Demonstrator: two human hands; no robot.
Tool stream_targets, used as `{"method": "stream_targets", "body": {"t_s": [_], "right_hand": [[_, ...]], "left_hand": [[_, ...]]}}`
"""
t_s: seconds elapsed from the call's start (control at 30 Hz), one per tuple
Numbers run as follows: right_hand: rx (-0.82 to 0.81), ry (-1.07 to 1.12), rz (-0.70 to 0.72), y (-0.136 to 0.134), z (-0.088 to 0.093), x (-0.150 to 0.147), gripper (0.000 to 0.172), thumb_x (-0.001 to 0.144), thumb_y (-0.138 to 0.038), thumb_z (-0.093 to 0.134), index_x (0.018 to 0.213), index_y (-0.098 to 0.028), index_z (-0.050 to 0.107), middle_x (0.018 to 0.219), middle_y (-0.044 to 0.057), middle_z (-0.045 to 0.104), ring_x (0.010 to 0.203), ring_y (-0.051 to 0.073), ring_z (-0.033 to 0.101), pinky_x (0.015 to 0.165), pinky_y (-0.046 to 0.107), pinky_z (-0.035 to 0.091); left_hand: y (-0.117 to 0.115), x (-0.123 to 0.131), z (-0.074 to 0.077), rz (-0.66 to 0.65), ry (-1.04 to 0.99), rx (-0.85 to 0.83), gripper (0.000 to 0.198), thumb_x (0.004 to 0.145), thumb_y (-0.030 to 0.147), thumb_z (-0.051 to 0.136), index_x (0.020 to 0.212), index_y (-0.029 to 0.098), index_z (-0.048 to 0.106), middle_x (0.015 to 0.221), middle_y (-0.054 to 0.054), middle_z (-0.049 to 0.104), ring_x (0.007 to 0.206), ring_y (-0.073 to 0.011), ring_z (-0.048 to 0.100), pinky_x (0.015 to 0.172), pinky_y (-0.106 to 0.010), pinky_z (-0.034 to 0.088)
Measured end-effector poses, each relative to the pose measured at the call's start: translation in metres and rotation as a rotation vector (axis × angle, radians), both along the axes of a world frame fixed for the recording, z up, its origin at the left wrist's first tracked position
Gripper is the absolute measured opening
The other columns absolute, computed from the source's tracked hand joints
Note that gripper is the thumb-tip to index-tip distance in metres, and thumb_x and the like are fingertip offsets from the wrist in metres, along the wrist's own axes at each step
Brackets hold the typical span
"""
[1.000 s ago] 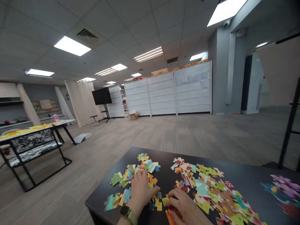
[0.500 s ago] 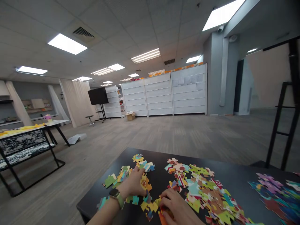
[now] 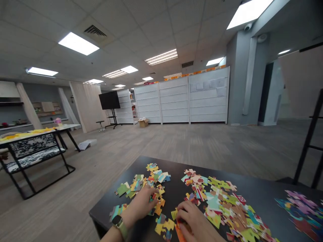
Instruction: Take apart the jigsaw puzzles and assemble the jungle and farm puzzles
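Note:
Over a cluster of jigsaw puzzle pieces (image 3: pixel 136 184) on the left half of the black table, my left hand (image 3: pixel 142 203) reaches with thumb and fingers apart. It wears a watch, and I see no piece held in it. My right hand (image 3: pixel 190 218) is curled near the front edge of view, its fingers closed on an orange puzzle piece (image 3: pixel 180 232). A yellow-green piece (image 3: pixel 174 214) shows at its fingertips. Joined yellow pieces (image 3: pixel 164 226) lie just left of that hand. To its right spreads a large heap of colourful pieces (image 3: pixel 234 211).
More puzzle pieces, purple and blue (image 3: pixel 302 205), lie at the far right of the black table (image 3: pixel 262 188). Beyond stand white shelving panels (image 3: pixel 174 104), a screen on a stand (image 3: pixel 109 100), a patterned bench (image 3: pixel 35 153) and a black-framed stand (image 3: pixel 306 148).
The view has swung slightly left, so everything sits farther right. My left hand has drawn back a little from the pieces; my right hand stays at the orange piece.

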State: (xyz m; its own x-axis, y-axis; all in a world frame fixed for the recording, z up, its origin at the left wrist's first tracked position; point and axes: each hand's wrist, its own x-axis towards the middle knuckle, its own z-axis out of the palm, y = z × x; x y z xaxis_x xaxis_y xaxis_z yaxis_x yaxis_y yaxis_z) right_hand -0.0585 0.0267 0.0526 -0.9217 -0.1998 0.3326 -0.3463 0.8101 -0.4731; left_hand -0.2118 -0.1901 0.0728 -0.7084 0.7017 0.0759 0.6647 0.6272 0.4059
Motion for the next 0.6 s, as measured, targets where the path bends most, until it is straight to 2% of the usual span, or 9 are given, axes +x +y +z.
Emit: {"method": "stream_targets", "body": {"t_s": [0.13,0.27,0.37,0.47,0.53,0.6], "right_hand": [[0.03,-0.027,0.011,0.0,0.001,-0.001,0.026,0.076,-0.006,0.054,0.093,-0.021,0.066,0.108,0.007,0.065,0.104,0.024,0.061,0.093,0.037,0.05],[0.046,-0.035,0.022,0.0,0.002,-0.002,0.024,0.082,-0.007,0.051,0.095,-0.021,0.065,0.109,0.007,0.065,0.103,0.023,0.063,0.093,0.038,0.051],[0.057,-0.033,0.016,0.0,0.002,-0.005,0.023,0.085,-0.007,0.049,0.095,-0.022,0.064,0.108,0.007,0.065,0.103,0.023,0.063,0.092,0.037,0.051],[0.082,-0.034,0.009,0.0,0.001,-0.008,0.023,0.085,-0.006,0.048,0.093,-0.021,0.064,0.108,0.008,0.065,0.103,0.023,0.064,0.092,0.037,0.052],[0.094,-0.033,0.008,0.0,0.001,-0.009,0.024,0.084,-0.006,0.049,0.093,-0.022,0.064,0.108,0.008,0.065,0.103,0.024,0.064,0.092,0.038,0.052],[0.103,-0.035,0.007,0.001,0.001,-0.009,0.024,0.084,-0.006,0.048,0.094,-0.022,0.064,0.109,0.008,0.065,0.103,0.024,0.064,0.09,0.038,0.052]], "left_hand": [[0.007,0.01,-0.014,0.027,-0.006,0.07,0.032,0.085,0.015,0.054,0.112,0.023,0.069,0.112,-0.005,0.067,0.108,-0.0217,0.06,0.098,-0.029,0.044],[0.0,0.011,-0.01,-0.036,0.001,0.073,0.04,0.077,0.002,0.05,0.092,0.028,0.075,0.111,0.001,0.069,0.109,-0.019,0.06,0.099,-0.028,0.043],[-0.007,0.003,-0.007,-0.001,0.04,0.049,0.039,0.075,-0.002,0.05,0.083,0.028,0.074,0.11,0.001,0.069,0.111,-0.0192,0.059,0.1,-0.03,0.042],[-0.005,-0.017,-0.008,0.146,0.106,0.043,0.029,0.086,0.004,0.053,0.097,0.023,0.071,0.113,-0.004,0.066,0.114,-0.0213,0.058,0.1,-0.036,0.044],[0.001,-0.035,-0.009,0.244,0.14,0.037,0.02,0.095,0.018,0.058,0.114,0.019,0.065,0.119,-0.007,0.064,0.115,-0.0242,0.058,0.1,-0.043,0.046],[0.009,-0.053,-0.011,0.294,0.144,0.018,0.031,0.097,0.034,0.063,0.123,0.018,0.06,0.125,-0.008,0.062,0.113,-0.0257,0.061,0.096,-0.048,0.05]]}}
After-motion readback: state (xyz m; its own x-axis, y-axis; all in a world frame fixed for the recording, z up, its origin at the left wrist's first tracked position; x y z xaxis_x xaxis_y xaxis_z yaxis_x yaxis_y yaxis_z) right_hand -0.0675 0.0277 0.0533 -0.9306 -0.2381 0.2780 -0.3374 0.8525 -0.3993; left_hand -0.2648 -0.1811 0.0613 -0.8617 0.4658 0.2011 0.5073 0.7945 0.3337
